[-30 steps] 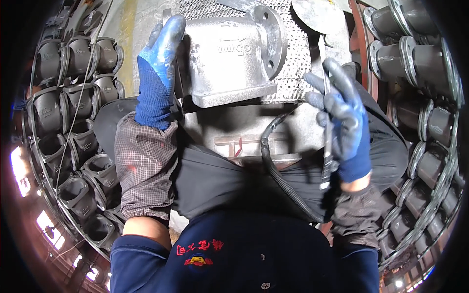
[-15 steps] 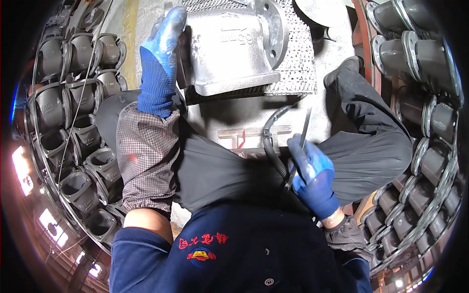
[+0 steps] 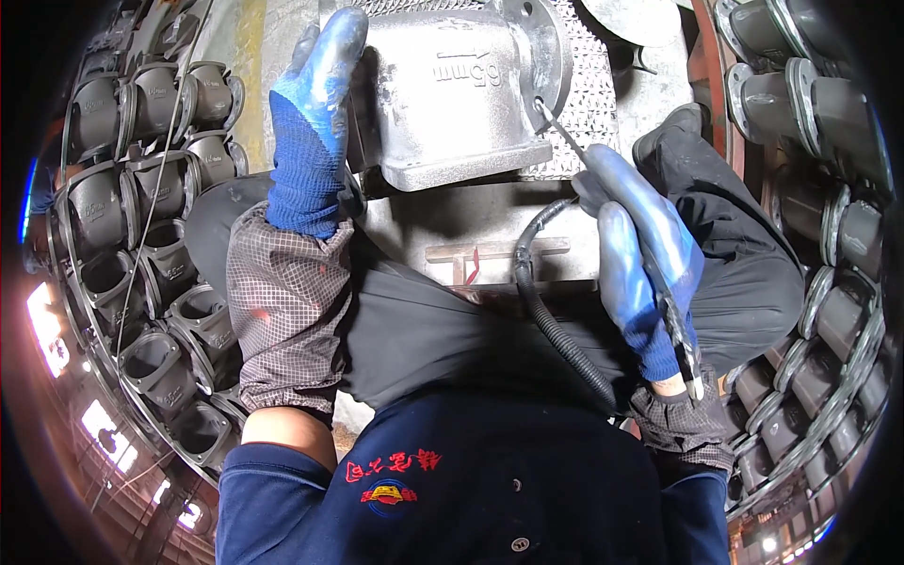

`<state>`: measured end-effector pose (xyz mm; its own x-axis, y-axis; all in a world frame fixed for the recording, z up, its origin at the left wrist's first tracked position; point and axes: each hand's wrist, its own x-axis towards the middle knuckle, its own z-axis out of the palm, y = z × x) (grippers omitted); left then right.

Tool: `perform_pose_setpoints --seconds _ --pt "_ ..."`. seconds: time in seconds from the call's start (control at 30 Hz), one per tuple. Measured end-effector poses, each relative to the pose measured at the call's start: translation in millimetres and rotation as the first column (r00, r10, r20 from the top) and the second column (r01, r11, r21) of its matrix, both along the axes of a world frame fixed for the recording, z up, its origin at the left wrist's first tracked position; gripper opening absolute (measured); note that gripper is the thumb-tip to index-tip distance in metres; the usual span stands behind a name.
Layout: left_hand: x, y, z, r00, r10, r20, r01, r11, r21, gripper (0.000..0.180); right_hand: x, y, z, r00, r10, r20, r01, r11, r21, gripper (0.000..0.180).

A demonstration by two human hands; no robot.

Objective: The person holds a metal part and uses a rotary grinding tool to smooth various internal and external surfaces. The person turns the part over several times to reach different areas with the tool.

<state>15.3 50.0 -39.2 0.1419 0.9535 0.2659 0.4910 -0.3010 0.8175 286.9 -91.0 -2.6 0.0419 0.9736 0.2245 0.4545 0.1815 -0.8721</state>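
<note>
A silver-grey metal pipe casting (image 3: 452, 89) with raised markings lies on its side in front of me, its round bolt-holed flange (image 3: 551, 56) at the right end. Along the casting's left end is my left hand (image 3: 325, 85) in a blue coated glove, fingers pressed together against it; their far side is hidden. Gloved alike, my right hand (image 3: 650, 245) grips a thin dark metal rod (image 3: 565, 137) with fingers closed round it. The rod's tip reaches a bolt hole low on the flange, and its back end runs down past my wrist.
Beneath the casting is a rough metal mesh mat (image 3: 593, 122). A black ribbed hose (image 3: 546, 315) curves over my lap beside the right hand. Grey castings are stacked at left (image 3: 155, 193) and right (image 3: 772, 104). A flat metal bar (image 3: 499, 252) lies before my knees.
My right hand has moved up and right from my lap, bringing the rod's tip to the flange. The casting appears slightly turned, while my left hand stays at its left end.
</note>
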Motion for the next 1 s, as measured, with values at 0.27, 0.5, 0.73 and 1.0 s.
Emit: perform_pose_setpoints --seconds 0.27,0.5,0.73,1.0 --pt "-11 4 -4 0.971 -0.034 -0.237 0.066 0.989 0.129 0.041 -7 7 -8 0.996 0.022 -0.088 -0.016 0.998 0.066 0.030" --pt "-11 5 -5 0.998 -0.066 -0.022 0.067 0.998 0.020 0.040 -4 12 -2 0.997 0.047 0.055 -0.051 0.996 0.078 0.034" --pt "-26 6 -17 0.994 -0.003 0.106 0.012 0.997 -0.082 0.044 -9 13 -1 0.992 0.075 0.102 -0.074 0.997 -0.018 0.038" --pt "-3 1 2 0.999 -0.048 -0.010 0.049 0.999 0.005 0.048 -13 16 -1 0.988 0.152 0.004 -0.151 0.986 -0.067 0.046"
